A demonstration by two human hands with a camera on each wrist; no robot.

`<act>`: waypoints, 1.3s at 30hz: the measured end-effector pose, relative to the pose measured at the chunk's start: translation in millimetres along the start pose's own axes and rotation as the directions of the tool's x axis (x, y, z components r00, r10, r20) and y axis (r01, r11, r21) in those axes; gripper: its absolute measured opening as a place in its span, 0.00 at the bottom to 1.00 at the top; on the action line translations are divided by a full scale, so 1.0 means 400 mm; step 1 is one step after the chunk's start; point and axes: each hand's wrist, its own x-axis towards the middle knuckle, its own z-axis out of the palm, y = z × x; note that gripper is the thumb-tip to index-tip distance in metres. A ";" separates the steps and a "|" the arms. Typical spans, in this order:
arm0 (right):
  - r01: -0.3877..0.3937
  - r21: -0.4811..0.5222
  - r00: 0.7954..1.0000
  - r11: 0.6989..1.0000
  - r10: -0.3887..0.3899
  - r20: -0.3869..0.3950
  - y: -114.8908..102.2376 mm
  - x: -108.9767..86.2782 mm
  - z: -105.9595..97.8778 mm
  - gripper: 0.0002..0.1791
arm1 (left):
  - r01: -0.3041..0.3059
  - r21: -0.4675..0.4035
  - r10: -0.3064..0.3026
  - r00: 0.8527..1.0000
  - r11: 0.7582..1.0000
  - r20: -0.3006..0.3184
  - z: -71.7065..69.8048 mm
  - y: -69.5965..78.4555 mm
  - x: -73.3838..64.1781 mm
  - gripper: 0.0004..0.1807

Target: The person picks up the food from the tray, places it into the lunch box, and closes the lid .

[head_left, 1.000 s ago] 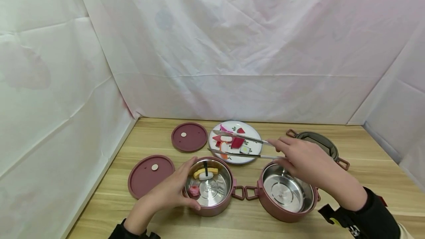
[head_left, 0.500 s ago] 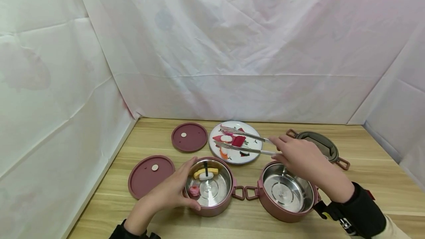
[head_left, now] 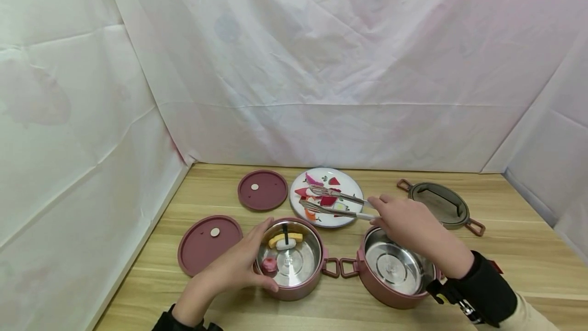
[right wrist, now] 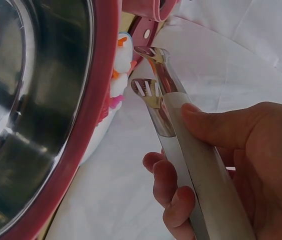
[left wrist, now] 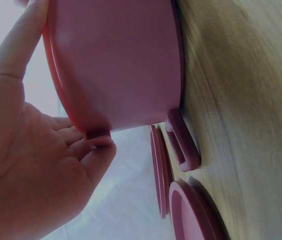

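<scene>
The person's left hand (head_left: 236, 264) curves round the side of the left pot (head_left: 296, 292), thumb and fingers clamped along its rim. Inside, a pink piece (head_left: 269, 264) lies close to that grip, a yellow-and-white one (head_left: 286, 244) farther back. Beside it stands the right pot (head_left: 390, 298), and over its far rim the right hand (head_left: 411, 221) has its grip closed on the tongs (head_left: 342, 212). Their arms reach leftward from the fingers, tips apart above the food pieces (head_left: 328, 201) on the white plate (head_left: 349, 183); whether they touch any, I can't quite make out.
</scene>
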 end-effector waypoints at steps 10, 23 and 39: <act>-0.034 0.006 0.997 0.999 0.034 0.071 -0.009 0.006 0.012 0.22 | -0.001 0.000 0.001 1.000 1.000 0.000 0.001 -0.001 0.001 0.72; -0.037 -0.002 0.997 0.999 0.037 0.071 -0.018 0.011 0.024 0.20 | 0.010 -0.001 -0.010 1.000 1.000 0.003 0.000 0.001 0.000 0.73; -0.026 -0.043 0.999 0.999 0.024 -0.047 -0.011 0.002 0.019 0.16 | 0.003 0.006 -0.003 1.000 1.000 0.002 0.000 0.005 -0.002 0.71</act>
